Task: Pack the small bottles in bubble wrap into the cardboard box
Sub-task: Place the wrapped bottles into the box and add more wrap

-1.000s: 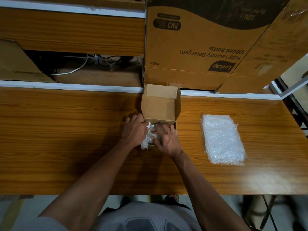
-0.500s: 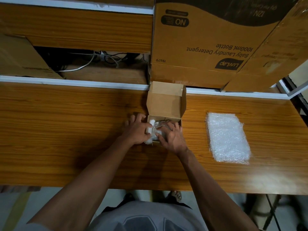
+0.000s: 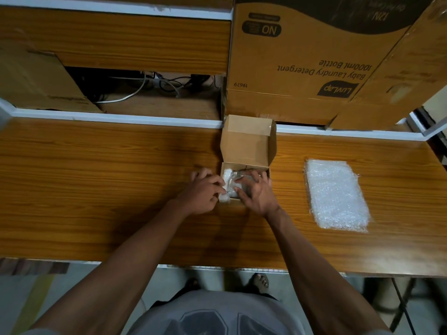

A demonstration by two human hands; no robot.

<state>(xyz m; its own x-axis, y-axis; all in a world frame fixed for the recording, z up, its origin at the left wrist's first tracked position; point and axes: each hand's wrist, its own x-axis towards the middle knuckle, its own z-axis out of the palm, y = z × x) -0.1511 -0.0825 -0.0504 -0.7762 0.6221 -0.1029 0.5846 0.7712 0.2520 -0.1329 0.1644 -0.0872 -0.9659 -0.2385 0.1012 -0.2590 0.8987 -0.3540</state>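
A small cardboard box (image 3: 249,146) sits mid-table with its lid standing open at the far side. Inside lies a bundle of white bubble wrap (image 3: 228,181); the bottles within it are hidden. My left hand (image 3: 202,192) is at the box's left wall, its fingertips pinching the wrap's left edge. My right hand (image 3: 256,193) reaches into the box from the near right, fingers spread and pressing down on the wrap.
A stack of bubble-wrap sheets (image 3: 336,194) lies on the wooden table (image 3: 96,177) to the right. Large cardboard cartons (image 3: 302,59) stand behind the box. Cables (image 3: 135,90) lie in the recess behind the table's left side.
The wrapped bundle has gone down into the box, and both hands have followed it in. My right hand's fingers have spread over the wrap.
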